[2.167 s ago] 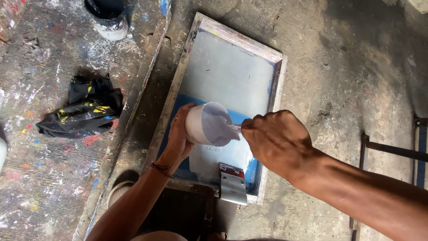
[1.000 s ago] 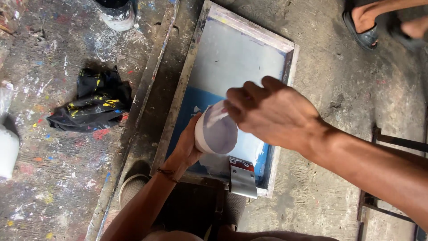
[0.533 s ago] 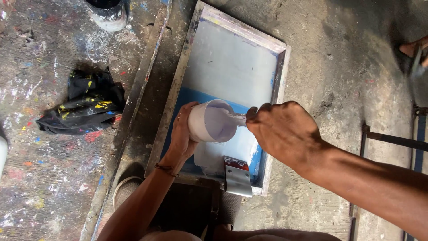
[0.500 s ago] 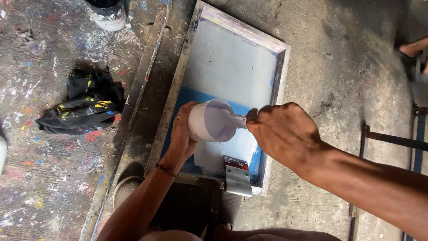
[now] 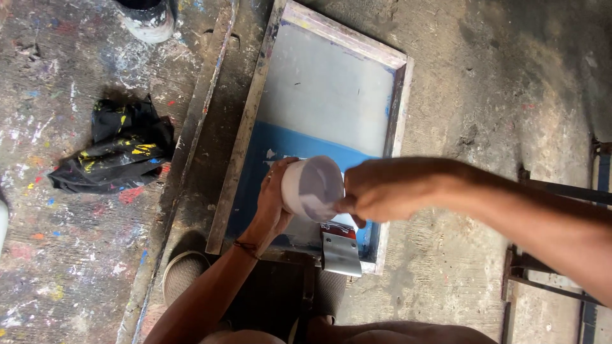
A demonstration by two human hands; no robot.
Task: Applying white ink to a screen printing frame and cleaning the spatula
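We hold a small white cup (image 5: pixel 312 188) tipped on its side over the lower, blue part of a framed printing screen (image 5: pixel 331 95); our left hand (image 5: pixel 275 202) is wrapped around the cup from behind, fingers closed on its wall, and the cup's mouth faces our right hand (image 5: pixel 382 190). That right hand is closed at the cup's rim, seemingly pinched on a small tool that reaches inside — the tool itself is hidden behind the fingers, so we cannot tell what it is. Pale paste shows inside the cup. The screen lies flat on the concrete floor (image 5: pixel 484 95), its wooden frame around a grey mesh with a blue band across the near half. A metal-bladed scraper (image 5: pixel 340 251) rests on the frame's near edge, just below the cup.

To do this well, we judge that the cup should stay low over the blue band and well inside the frame, so whatever comes out lands on the mesh and not on the wood; the left hand should keep the tilt steady while the right works round the inner wall in short strokes — slow enough that nothing flicks onto the floor.

Off to the left, a crumpled black rag (image 5: pixel 118 153) with yellow smears lies on a paint-spattered surface (image 5: pixel 57 267); a paint-stained pot (image 5: pixel 148 18) stands at the top edge; a sandalled foot (image 5: pixel 182 275) shows beside the frame's near corner.
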